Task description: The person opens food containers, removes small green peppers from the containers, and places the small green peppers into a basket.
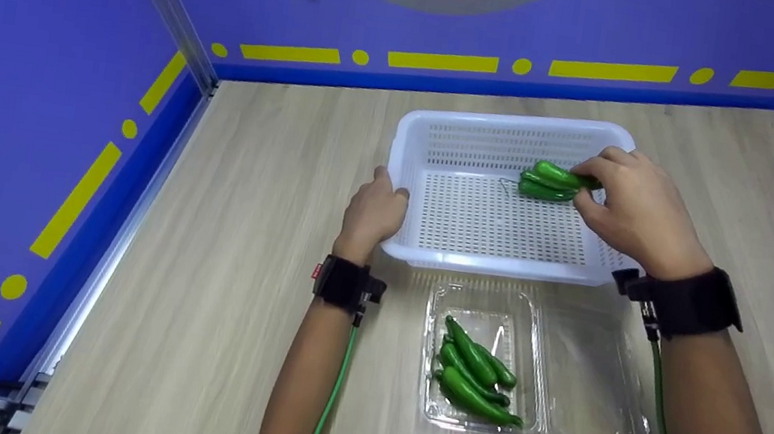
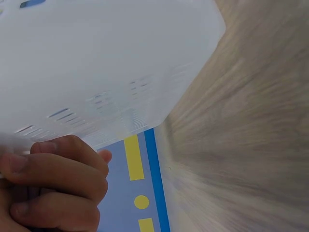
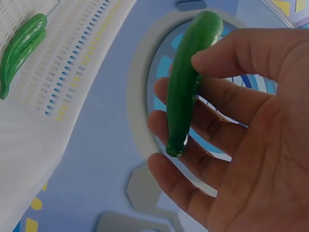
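Observation:
My right hand [image 1: 634, 206] is above the right side of a white plastic basket [image 1: 494, 264]. Between its thumb and fingers it pinches a green pepper [image 3: 186, 82], seen whole in the right wrist view. Other green peppers [image 3: 21, 50] lie in the basket; in the head view they overlap the held one. At the basket's left rim, my left hand [image 1: 374, 208] grips the edge, its curled fingers [image 2: 67, 179] showing in the left wrist view. Several more green peppers [image 1: 472, 395] lie in a clear plastic box [image 1: 434, 417] in front of the basket.
The box's clear lid [image 1: 595, 382] lies folded out flat to the right, beside my right forearm. Everything stands on a wood-grain table [image 1: 242, 227]. Blue panels [image 1: 353, 23] with yellow marks rise along its back and sides. A green cable runs along each forearm.

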Demonstrator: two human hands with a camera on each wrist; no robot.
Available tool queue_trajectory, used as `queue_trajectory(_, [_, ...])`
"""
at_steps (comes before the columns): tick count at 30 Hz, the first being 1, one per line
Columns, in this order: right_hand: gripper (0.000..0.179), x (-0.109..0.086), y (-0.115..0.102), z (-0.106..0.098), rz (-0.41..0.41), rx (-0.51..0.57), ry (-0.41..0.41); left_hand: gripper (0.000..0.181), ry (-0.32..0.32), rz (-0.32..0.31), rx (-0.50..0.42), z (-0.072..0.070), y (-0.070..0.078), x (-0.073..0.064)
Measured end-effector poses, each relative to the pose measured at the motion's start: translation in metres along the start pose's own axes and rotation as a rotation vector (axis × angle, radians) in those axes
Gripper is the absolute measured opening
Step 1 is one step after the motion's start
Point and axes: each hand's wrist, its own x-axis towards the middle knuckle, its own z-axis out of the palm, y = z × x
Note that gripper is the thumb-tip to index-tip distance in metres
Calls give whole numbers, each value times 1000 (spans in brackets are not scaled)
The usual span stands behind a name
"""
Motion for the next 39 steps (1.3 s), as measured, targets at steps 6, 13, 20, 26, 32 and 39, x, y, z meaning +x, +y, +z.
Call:
queue_trajectory(6, [26,6,6,4,-10,-20,-20,66,-2,-9,-4,0,2,0])
queue_trajectory(13, [27,12,12,6,-21,-52,-39,64,-1,-24,-9,-1,4,0])
queue_trajectory(20, [27,19,13,7,-24,-68,-76,64,-2,-29,-10,-1,5,1])
queue_trajectory(26, [26,26,16,12,-37,-63,-92,64,-5,-23,-13,0,4,0])
queue_trajectory(32, [24,33,18,15,-34,-48,-123,65,-11,-31,-27,0,4,0])
queue_trajectory(39, [18,42,22,25,-54,-61,-140,65,-8,-49,-21,0,3,-1])
